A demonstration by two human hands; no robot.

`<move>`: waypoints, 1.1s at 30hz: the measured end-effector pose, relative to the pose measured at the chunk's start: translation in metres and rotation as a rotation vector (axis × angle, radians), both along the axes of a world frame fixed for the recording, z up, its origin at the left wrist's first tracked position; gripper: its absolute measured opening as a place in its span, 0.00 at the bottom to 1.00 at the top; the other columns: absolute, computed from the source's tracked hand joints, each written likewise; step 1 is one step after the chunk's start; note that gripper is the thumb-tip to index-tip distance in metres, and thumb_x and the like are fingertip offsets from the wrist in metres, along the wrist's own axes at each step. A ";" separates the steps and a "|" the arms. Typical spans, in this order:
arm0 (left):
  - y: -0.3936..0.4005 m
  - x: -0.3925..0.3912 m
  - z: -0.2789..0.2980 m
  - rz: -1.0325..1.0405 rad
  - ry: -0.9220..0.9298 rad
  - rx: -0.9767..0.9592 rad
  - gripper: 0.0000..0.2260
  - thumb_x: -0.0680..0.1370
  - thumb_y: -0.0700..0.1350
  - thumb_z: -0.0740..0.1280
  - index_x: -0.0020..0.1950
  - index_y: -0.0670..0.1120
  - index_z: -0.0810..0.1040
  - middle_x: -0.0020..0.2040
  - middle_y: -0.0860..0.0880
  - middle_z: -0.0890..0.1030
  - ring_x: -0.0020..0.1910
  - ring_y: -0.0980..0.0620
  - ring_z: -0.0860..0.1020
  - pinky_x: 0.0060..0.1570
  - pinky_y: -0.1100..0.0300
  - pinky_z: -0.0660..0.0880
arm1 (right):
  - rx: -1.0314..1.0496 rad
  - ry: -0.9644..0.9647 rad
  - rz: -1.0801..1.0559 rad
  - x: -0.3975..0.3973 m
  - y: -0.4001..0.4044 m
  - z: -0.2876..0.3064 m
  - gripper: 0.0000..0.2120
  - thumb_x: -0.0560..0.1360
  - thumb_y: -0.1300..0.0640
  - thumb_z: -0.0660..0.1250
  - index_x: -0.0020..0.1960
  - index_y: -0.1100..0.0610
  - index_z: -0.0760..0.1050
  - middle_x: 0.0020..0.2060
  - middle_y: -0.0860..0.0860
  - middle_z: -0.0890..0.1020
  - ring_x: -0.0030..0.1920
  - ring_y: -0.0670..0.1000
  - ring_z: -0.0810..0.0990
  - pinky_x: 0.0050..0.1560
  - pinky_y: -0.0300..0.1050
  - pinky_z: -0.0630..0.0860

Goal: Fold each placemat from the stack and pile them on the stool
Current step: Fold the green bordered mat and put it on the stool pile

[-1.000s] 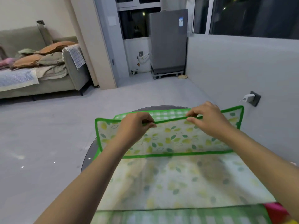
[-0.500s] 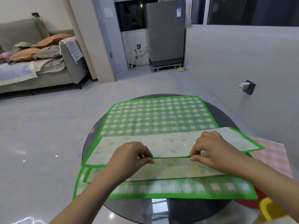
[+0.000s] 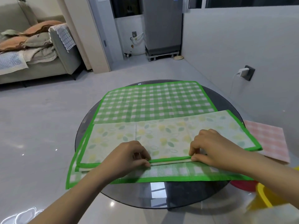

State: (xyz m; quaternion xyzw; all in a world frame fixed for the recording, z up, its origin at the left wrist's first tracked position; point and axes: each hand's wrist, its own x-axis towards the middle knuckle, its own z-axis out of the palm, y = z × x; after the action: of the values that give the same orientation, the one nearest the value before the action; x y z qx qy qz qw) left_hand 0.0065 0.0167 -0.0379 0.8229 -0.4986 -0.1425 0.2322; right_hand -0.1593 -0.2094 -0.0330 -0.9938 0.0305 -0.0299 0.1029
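Pinching folded leaf-print placemat (image 3: pixel 161 136) near edge: left hand (image 3: pixel 129 156), right hand (image 3: pixel 210 146), over checked placemat (image 3: pixel 153 102).

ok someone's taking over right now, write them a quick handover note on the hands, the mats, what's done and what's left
Left hand and right hand both pinch the near green edge of the leaf-print placemat, folded once in half toward the person.
It lies on the green checked placemat, spread flat on the round glass table.
A pink checked mat lies at the right.
Done: first fold.
Left: finish folding this mat, pile it on the stool (not clearly in view), then fold the rest.
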 end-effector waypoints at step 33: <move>-0.097 0.017 -0.037 0.139 -0.315 0.250 0.24 0.82 0.56 0.43 0.77 0.55 0.42 0.78 0.54 0.41 0.76 0.55 0.39 0.74 0.47 0.37 | 0.010 0.096 -0.267 0.074 -0.023 -0.041 0.27 0.81 0.42 0.41 0.77 0.47 0.40 0.76 0.45 0.42 0.76 0.45 0.38 0.75 0.45 0.37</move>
State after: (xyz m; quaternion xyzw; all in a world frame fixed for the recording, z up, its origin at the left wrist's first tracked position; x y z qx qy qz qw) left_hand 0.0236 -0.0798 -0.0746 0.8898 -0.4493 -0.0564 0.0566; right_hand -0.0852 -0.2326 -0.0736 -0.9807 0.1673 0.0043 0.1014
